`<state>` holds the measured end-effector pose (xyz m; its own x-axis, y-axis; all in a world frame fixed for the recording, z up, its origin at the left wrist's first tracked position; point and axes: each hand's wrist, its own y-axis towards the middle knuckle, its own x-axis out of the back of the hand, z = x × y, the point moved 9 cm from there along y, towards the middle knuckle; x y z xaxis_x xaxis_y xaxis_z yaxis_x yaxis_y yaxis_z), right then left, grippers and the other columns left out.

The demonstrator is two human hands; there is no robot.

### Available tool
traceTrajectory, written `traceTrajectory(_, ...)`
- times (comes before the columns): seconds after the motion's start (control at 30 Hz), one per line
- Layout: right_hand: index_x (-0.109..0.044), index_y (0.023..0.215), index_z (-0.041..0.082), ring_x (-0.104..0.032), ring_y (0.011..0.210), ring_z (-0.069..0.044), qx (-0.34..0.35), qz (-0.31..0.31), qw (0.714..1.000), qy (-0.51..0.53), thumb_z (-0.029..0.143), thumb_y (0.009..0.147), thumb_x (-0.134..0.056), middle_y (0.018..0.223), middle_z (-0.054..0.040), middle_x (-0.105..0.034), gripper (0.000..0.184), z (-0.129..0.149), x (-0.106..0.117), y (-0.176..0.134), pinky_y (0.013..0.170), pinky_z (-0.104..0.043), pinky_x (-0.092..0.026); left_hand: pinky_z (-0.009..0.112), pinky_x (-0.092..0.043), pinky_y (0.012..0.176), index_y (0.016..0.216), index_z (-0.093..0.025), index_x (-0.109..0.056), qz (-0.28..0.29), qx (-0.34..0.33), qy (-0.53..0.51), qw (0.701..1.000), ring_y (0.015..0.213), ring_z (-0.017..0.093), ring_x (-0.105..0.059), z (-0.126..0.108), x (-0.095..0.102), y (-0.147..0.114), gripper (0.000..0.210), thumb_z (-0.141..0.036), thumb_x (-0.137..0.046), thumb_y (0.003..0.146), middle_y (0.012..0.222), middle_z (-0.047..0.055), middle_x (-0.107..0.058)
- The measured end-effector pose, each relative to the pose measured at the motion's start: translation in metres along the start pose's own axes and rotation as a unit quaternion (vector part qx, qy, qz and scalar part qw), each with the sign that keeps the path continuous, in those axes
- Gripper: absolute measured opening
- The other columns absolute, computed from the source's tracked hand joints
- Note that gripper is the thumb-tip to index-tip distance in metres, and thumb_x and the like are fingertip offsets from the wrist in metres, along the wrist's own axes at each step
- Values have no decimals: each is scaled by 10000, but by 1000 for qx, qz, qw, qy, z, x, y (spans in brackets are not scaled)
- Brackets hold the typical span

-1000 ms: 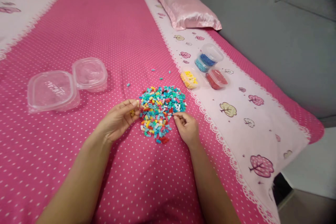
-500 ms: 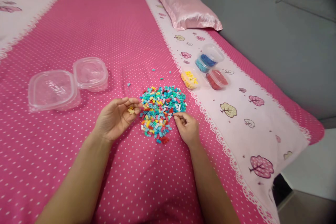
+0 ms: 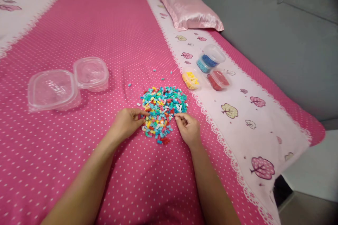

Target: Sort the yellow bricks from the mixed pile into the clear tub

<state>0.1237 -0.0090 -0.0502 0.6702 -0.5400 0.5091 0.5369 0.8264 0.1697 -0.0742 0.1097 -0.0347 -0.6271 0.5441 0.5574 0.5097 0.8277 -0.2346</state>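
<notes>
A heap of tiny toy building bricks [image 3: 165, 100] in turquoise, green, yellow, red and white lies on the pink dotted bedspread. At its left edge is my left hand [image 3: 128, 122], palm down, with thumb and forefinger a little apart against the bricks. Its other fingers are curled; the yellow bricks seen in that palm before are now hidden. On the right side of the heap, my right hand [image 3: 188, 126] is closed in a pinch, its fingertips at the edge of the bricks. Whatever is between them is too small to make out.
Lidded clear plastic tubs [image 3: 52, 89] stand to the left. Over on the right are small tubs of yellow bricks [image 3: 190, 80], red bricks [image 3: 218, 79] and blue bricks [image 3: 208, 60]. A few stray bricks [image 3: 162, 78] lie beyond the heap. Farther back is a pink pillow [image 3: 190, 10].
My left hand has turned from palm up, showing yellow bricks, to palm down, and its fingertips have moved right onto the heap. My right hand has hardly moved.
</notes>
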Motion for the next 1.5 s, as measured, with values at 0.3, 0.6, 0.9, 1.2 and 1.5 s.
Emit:
traceTrajectory(0.3, -710, 881, 186, -462, 498, -102, 0, -1, 1000, -7, 317, 818, -550, 643, 6, -617, 216, 0, 1, 0, 512, -229, -382, 229, -245, 477, 745, -179, -720, -20, -29, 82, 996, 434, 98, -344, -3, 2, 1, 205, -333, -609, 668, 427, -67, -372)
traceTrajectory(0.6, -707, 882, 190, -459, 497, -101, 2, 1, 1000, -2, 321, 820, -548, 663, 3, -628, 215, 1, 0, 0, 508, -226, -381, 150, -193, 371, 723, -167, -550, 47, 75, -386, 918, 407, 33, -257, 1, -6, -6, 233, -287, -731, 638, 494, -82, -379)
traceTrajectory(0.9, -706, 878, 186, -451, 485, -99, 3, 0, 1000, -2, 318, 821, -551, 634, 14, -607, 212, 1, 0, 0, 502, -229, -371, 149, -214, 327, 719, -122, -643, 82, 175, -579, 792, 438, 57, -295, 3, -5, -10, 233, -254, -454, 688, 677, 58, -556)
traceTrajectory(1.2, -707, 884, 188, -475, 506, -104, 5, 1, 1000, -1, 317, 818, -552, 663, 1, -634, 213, 1, 0, 0, 514, -230, -392, 190, -214, 385, 750, -134, -728, -20, 81, -286, 955, 431, 64, -327, 12, 9, -3, 282, -389, -693, 633, 490, -16, -504)
traceTrajectory(1.5, -709, 882, 176, -464, 493, -101, 7, -1, 1000, -4, 309, 820, -548, 653, 0, -627, 218, 3, 1, -1, 505, -231, -379, 212, -254, 438, 672, -153, -716, 64, 20, -71, 995, 430, 78, -355, 14, -8, -1, 259, -376, -718, 540, 416, -57, -446)
